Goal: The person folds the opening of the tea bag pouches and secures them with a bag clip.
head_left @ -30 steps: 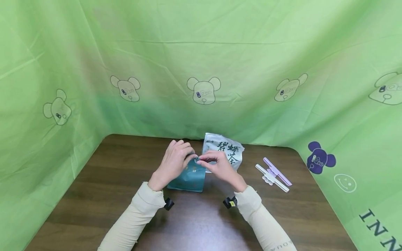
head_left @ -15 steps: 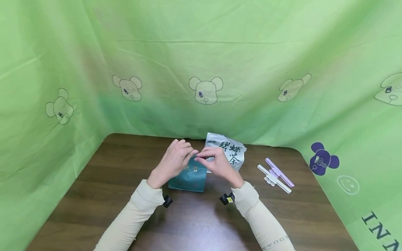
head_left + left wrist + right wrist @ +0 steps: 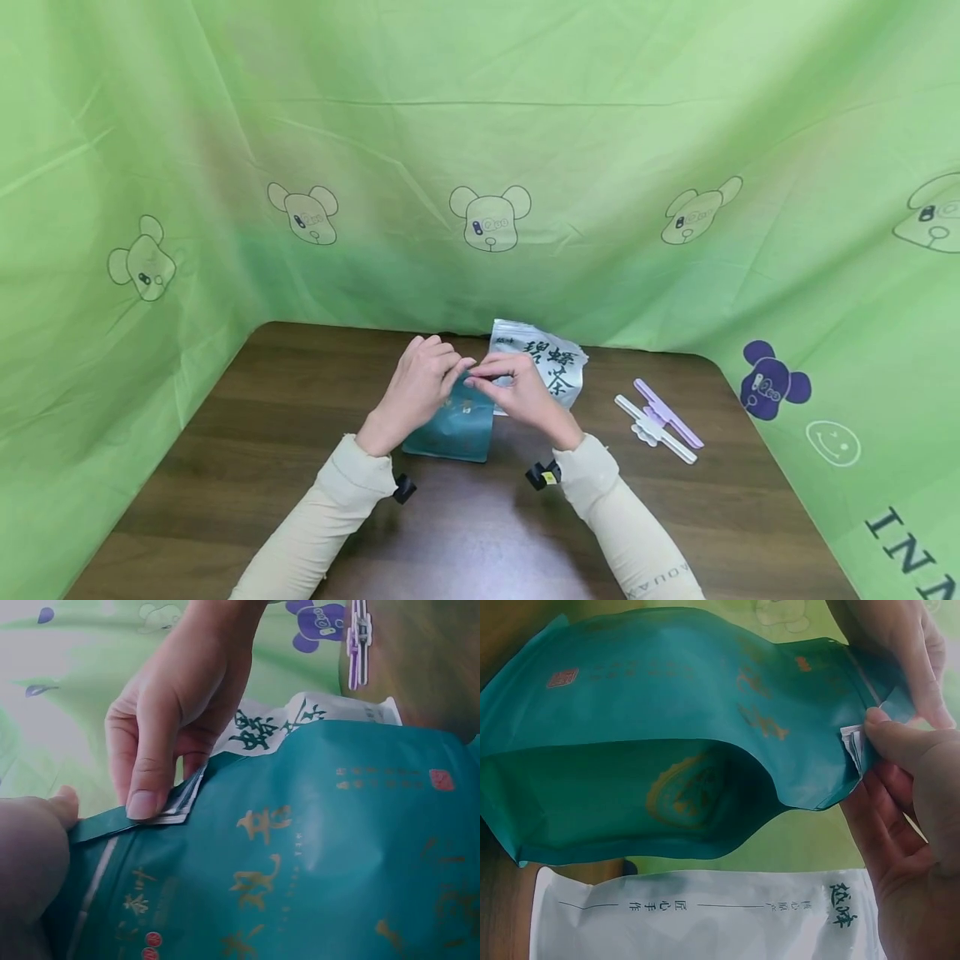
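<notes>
A teal tea bag with gold lettering stands on the table, its top edge between both hands. My left hand grips one top corner; in the left wrist view only part of it shows, blurred. My right hand pinches the top edge between thumb and fingers, close to the left fingertips. There a narrow strip along the top is partly torn and folded, and its silvery lining shows beside the right thumb. Behind the right hand is a silver-white tea bag with dark lettering, partly hidden by that hand.
To the right on the wooden table lie two bag-sealing clips, a white one and a purple one, side by side and slanted. A green printed curtain hangs around the table's back and sides.
My right hand has shifted slightly left toward the left fingertips, and the glint of lining between them is covered in the head view. The teal bag stays in place.
</notes>
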A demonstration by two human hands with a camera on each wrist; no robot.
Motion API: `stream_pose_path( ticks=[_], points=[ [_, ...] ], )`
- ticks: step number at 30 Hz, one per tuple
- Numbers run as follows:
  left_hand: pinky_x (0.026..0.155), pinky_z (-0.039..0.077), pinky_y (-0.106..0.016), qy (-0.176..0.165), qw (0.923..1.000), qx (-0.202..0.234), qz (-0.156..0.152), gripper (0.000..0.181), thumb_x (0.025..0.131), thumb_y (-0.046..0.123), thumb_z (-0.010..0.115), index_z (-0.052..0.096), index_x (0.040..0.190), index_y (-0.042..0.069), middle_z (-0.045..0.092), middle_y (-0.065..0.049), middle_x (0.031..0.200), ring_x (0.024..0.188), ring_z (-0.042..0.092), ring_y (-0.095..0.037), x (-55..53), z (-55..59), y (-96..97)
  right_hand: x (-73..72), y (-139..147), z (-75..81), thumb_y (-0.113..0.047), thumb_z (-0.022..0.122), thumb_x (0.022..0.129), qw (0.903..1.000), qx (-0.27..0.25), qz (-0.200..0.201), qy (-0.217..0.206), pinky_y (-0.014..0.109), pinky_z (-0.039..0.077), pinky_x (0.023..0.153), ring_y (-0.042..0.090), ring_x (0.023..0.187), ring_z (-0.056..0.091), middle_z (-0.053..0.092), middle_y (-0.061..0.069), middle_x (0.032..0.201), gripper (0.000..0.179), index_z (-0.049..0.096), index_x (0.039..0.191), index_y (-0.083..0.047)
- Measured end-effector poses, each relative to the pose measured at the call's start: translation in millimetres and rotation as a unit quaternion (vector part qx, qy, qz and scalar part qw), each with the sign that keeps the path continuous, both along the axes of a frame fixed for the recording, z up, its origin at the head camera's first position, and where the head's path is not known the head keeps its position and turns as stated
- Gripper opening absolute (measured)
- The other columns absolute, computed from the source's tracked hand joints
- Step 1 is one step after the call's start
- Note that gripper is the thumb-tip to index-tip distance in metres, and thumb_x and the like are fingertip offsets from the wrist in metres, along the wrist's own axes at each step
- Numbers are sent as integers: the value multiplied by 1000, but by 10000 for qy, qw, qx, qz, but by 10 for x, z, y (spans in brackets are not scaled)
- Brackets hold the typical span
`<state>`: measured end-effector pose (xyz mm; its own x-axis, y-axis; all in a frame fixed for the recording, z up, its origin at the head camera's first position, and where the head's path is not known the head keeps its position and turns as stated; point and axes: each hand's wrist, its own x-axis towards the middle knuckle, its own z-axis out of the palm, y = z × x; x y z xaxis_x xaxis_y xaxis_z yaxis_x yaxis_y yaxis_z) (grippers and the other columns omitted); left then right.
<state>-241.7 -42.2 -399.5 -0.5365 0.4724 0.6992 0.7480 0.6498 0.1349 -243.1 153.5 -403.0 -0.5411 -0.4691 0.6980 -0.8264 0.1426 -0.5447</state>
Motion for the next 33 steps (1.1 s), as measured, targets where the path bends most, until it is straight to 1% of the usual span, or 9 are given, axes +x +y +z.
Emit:
stream_pose_path(
  ticks=[3,6,8,11,13,15,20,27,33],
  points=[
    [72,37,-31,-108,9998,-151,-25,17,99,23,68,79,91,13,69,3,78,73,50,-16,21,40,-24,-101,43,-116,11,77,83,9999,66,-87,-83,22,51,63,19,68,66,74,16,81,9,79,91,6],
    [76,39,-32,-214,9994,-233,-132,13,97,22,71,77,92,12,70,2,84,79,53,-17,31,60,-61,-192,74,-225,6,78,84,9997,121,-187,-98,22,51,62,13,70,66,74,12,81,10,81,92,0],
    [78,40,-33,-216,9992,-200,-252,9,95,21,74,77,94,12,71,2,87,82,55,-18,35,64,-87,-165,60,-195,9,78,83,9996,129,-231,-65,22,50,61,15,67,64,73,14,80,11,80,91,2],
    [79,40,-33,-188,9989,-109,-413,6,93,17,75,76,95,12,70,2,89,85,56,-18,37,58,-111,-75,29,-83,14,76,81,9998,84,-197,-2,23,46,57,19,62,61,72,18,76,10,78,88,6],
    [80,40,-33,-150,9987,-51,-478,4,94,15,74,76,95,12,70,2,89,86,56,-18,31,45,-113,-15,12,-9,16,76,80,9997,70,-213,25,23,46,57,21,61,60,71,18,76,9,77,86,10],
    [79,40,-33,-117,9985,15,-531,3,94,14,73,76,94,11,69,2,89,85,55,-18,23,27,-105,35,4,44,17,76,79,9996,67,-263,-10,22,48,58,20,61,61,71,17,76,8,76,85,10],
    [76,39,-33,-83,9977,182,-647,7,96,13,70,77,94,10,67,1,87,82,54,-18,13,6,-85,65,-2,33,16,77,80,9991,60,-402,-150,23,55,62,20,65,66,71,15,76,9,77,86,9],
    [76,38,-33,-83,9984,211,-520,8,96,13,70,77,93,10,65,2,85,80,52,-18,9,14,-97,74,-56,19,12,77,81,9981,-106,-539,-272,27,59,66,24,68,69,72,16,79,9,77,88,7],
    [75,38,-33,-121,9983,216,-532,7,96,12,71,77,94,8,66,1,85,80,52,-18,23,12,-105,100,-78,-13,13,76,82,9968,-259,-605,-453,31,60,67,22,73,70,73,18,83,9,76,89,8]
  ],
)
